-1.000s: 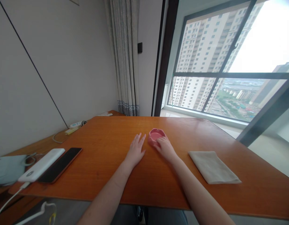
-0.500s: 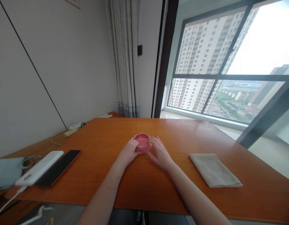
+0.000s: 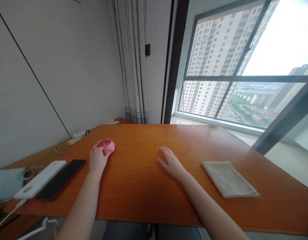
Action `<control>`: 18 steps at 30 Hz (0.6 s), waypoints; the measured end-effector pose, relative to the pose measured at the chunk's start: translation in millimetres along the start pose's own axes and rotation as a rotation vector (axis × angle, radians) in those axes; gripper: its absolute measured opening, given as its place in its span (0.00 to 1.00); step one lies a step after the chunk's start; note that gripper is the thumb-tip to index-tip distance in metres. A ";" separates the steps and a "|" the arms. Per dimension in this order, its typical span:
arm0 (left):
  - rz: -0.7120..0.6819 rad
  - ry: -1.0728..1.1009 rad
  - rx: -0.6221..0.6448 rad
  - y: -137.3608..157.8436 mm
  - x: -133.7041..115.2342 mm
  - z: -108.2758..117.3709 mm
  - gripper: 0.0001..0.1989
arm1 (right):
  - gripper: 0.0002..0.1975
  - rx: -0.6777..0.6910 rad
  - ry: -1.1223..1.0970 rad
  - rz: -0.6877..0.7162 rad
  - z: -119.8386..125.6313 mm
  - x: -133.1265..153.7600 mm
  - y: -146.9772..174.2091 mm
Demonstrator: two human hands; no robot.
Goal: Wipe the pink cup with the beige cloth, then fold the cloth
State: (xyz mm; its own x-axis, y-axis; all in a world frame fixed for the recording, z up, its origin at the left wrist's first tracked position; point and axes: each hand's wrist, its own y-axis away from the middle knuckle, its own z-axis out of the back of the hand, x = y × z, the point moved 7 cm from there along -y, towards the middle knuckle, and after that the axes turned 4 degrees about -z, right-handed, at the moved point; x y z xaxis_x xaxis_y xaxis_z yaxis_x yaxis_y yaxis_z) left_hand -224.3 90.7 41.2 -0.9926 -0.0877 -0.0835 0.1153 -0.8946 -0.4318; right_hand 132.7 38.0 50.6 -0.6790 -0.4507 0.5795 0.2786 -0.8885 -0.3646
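A small pink bowl [image 3: 109, 147] with a wavy, petal-like rim is at the left of the wooden table [image 3: 144, 186], tilted a little. My left hand [image 3: 97, 160] grips its near side, thumb on the right and fingers over the rim; the hand hides part of the bowl. Whether the bowl's base touches the table I cannot tell. Over the middle of the table, my right hand [image 3: 171, 163] has its fingers apart and holds nothing. To the right of that hand lies a folded beige cloth [image 3: 228, 180].
At the left edge lie a black phone [image 3: 61, 180] and a white power bank [image 3: 40, 180] with a cable plugged in. Behind them a power strip [image 3: 79, 134] sits near the wall. A grey curtain [image 3: 131, 66] and a large window [image 3: 233, 80] are beyond the table.
The pink bowl has moved left with my left hand, from the middle of the table. My right hand has let go of it and stays near the middle.
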 end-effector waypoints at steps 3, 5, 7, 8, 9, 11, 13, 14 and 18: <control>0.060 -0.050 -0.017 0.8 16.3 -3.1 0.16 | 0.22 -0.002 -0.001 0.003 0.1 -1.4 -0.2; 0.073 -0.057 -0.015 1.0 20.8 -5.4 0.16 | 0.22 -0.003 -0.001 0.000 0.3 -3.0 -0.4; 0.064 -0.061 -0.015 1.3 20.1 -6.8 0.16 | 0.21 -0.005 -0.002 0.001 0.8 -4.1 -0.7; 0.058 -0.065 -0.012 1.4 18.5 -7.3 0.16 | 0.21 -0.007 -0.002 0.003 1.1 -4.4 -1.0; 0.050 -0.068 -0.005 1.5 16.2 -7.7 0.16 | 0.20 -0.010 -0.003 0.005 1.5 -4.5 -1.3; 0.034 -0.062 0.017 2.1 10.6 -8.4 0.16 | 0.18 -0.014 0.002 0.002 2.1 -4.8 -2.0; 0.026 -0.042 0.037 3.5 5.2 -8.3 0.17 | 0.17 -0.005 0.015 -0.011 2.6 -5.2 -2.0; 0.032 -0.028 0.044 4.6 3.4 -7.8 0.17 | 0.17 0.007 0.025 -0.019 3.1 -5.5 -1.3; 0.113 0.000 0.035 11.0 3.6 -4.5 0.19 | 0.15 -0.027 0.109 -0.082 23.2 -16.8 11.1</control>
State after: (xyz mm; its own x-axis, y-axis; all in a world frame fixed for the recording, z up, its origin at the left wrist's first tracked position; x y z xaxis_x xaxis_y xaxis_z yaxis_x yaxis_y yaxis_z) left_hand -226.4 82.5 32.1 -0.9733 -0.1890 -0.1301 0.2254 -0.8935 -0.3884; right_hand 162.9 33.7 53.7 -0.7687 -0.3631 0.5265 0.2016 -0.9188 -0.3392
